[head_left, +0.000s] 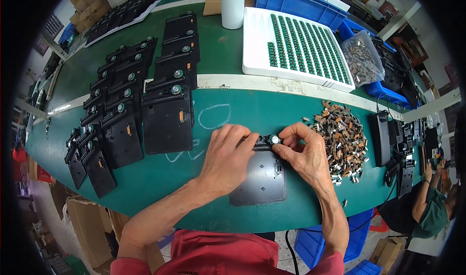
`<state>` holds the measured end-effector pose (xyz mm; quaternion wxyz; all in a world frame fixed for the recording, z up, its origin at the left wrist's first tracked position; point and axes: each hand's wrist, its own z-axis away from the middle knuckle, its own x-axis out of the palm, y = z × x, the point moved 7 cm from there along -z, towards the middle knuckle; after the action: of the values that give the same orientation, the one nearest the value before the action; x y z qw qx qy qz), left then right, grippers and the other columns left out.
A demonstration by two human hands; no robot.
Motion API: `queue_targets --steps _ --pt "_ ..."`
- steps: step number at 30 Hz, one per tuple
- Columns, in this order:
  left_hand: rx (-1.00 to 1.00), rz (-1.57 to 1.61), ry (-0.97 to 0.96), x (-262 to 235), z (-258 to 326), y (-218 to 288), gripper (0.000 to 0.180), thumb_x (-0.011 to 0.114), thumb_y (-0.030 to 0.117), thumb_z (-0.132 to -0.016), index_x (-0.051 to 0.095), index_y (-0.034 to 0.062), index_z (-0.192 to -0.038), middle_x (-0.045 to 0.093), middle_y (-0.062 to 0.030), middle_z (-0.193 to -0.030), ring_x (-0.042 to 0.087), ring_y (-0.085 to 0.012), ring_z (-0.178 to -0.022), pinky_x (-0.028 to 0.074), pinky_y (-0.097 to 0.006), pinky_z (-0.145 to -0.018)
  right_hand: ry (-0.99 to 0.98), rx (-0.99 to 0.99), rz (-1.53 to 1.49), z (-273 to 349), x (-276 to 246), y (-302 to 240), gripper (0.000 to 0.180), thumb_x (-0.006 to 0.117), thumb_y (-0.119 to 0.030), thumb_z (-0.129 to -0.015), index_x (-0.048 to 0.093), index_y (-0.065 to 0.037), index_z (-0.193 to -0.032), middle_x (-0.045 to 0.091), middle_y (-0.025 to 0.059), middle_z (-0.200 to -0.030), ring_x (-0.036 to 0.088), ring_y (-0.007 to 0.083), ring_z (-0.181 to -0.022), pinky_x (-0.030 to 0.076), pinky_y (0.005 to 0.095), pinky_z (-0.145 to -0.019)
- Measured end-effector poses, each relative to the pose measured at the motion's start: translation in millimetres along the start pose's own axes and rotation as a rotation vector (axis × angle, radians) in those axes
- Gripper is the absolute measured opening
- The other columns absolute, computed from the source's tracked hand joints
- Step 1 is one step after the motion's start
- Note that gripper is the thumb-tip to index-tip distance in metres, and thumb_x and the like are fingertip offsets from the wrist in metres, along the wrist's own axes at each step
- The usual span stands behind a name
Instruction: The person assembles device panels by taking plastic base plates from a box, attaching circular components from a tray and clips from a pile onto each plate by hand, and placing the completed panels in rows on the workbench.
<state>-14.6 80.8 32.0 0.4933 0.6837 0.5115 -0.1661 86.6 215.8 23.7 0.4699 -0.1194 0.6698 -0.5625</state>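
Observation:
A flat black plastic panel (257,183) lies in front of me on the green workbench, its thick bar-shaped end turned away from me. A small round silver part with a green rim (274,139) sits on that bar. My left hand (227,153) pinches the bar's left end with thumb and fingers. At the other end, my right hand (307,151) has thumb and forefinger closed on the bar beside the round part. The fingers hide whatever small piece may be between them. A slot shows in the panel below the right thumb.
Overlapping rows of similar black panels (167,122) lie to the left. A heap of small metal-and-brown parts (342,139) is right of my hand. Behind stand a white foam tray (257,46) of small green boards, a bag of parts (363,59) and a white post (233,5).

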Motion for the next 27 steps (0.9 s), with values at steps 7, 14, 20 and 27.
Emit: queue_targets --steps 7,14,20,27 --pt "0.006 -0.001 0.009 0.1 0.9 0.1 0.044 0.072 -0.006 -0.067 0.063 -0.0038 -0.111 0.056 -0.0104 -0.102 0.053 -0.0283 -0.092 0.042 -0.039 -0.082 0.019 -0.296 0.070 2.4 -1.5 -15.9 0.021 0.067 0.004 -0.079 0.069 -0.001 -0.099 0.059 0.0073 -0.078 0.059 0.0186 -0.072 0.048 0.0321 -0.064" --pt "0.019 -0.004 0.011 -0.1 0.5 2.3 0.044 0.072 -0.005 -0.068 0.064 -0.0032 -0.111 0.056 -0.0101 -0.102 0.053 -0.0282 -0.093 0.042 -0.039 -0.082 0.061 -0.219 0.047 5.2 -0.1 -16.8 0.014 0.070 0.002 -0.079 0.069 0.002 -0.092 0.061 0.0097 -0.079 0.061 0.0173 -0.068 0.049 0.0305 -0.061" --pt "0.012 -0.017 0.001 0.8 2.0 0.8 0.044 0.072 -0.005 -0.068 0.064 -0.0026 -0.111 0.056 -0.0098 -0.102 0.053 -0.0279 -0.094 0.042 -0.039 -0.082 0.103 -0.059 0.031 5.6 4.6 -7.8 0.012 0.071 -0.003 -0.080 0.069 0.002 -0.091 0.066 0.0106 -0.076 0.060 0.0132 -0.066 0.048 0.0277 -0.060" --pt "0.020 -0.013 -0.003 1.3 0.5 1.9 0.045 0.073 -0.005 -0.067 0.064 -0.0022 -0.111 0.056 -0.0098 -0.102 0.053 -0.0276 -0.095 0.042 -0.039 -0.082 0.131 -0.087 -0.069 0.9 -26.3 -5.1 0.014 0.069 -0.003 -0.084 0.070 0.003 -0.096 0.066 0.0093 -0.084 0.061 0.0146 -0.074 0.049 0.0289 -0.065"
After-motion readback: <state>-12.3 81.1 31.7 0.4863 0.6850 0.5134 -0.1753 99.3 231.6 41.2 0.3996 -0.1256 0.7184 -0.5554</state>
